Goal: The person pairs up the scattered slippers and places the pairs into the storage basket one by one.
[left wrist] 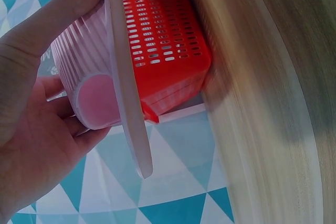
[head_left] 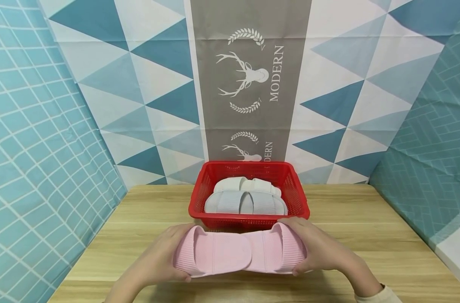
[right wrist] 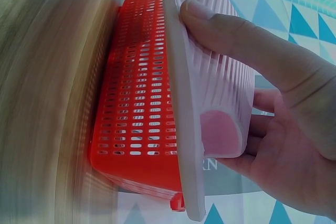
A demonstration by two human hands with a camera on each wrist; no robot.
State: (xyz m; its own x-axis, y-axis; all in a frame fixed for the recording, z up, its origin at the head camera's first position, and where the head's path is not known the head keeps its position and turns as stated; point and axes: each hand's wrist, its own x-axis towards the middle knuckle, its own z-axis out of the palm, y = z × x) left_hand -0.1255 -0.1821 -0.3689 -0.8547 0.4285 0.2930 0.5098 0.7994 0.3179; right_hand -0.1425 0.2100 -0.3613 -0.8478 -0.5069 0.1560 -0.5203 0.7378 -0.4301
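My left hand grips a pink slipper around its ribbed strap, thumb on the near edge of the sole. With my right hand I hold a second pink slipper the same way. The two slippers are held sideways above the table in front of the basket, heels overlapping in the middle and toe ends pointing outward. In the left wrist view the ribbed strap lies between thumb and fingers. The right wrist view shows the thumb on the other slipper's strap.
A red perforated basket stands behind the slippers on the wooden table. Inside it lie a grey slipper and, behind that, a white slipper. Patterned wall coverings rise close behind the table and at both sides.
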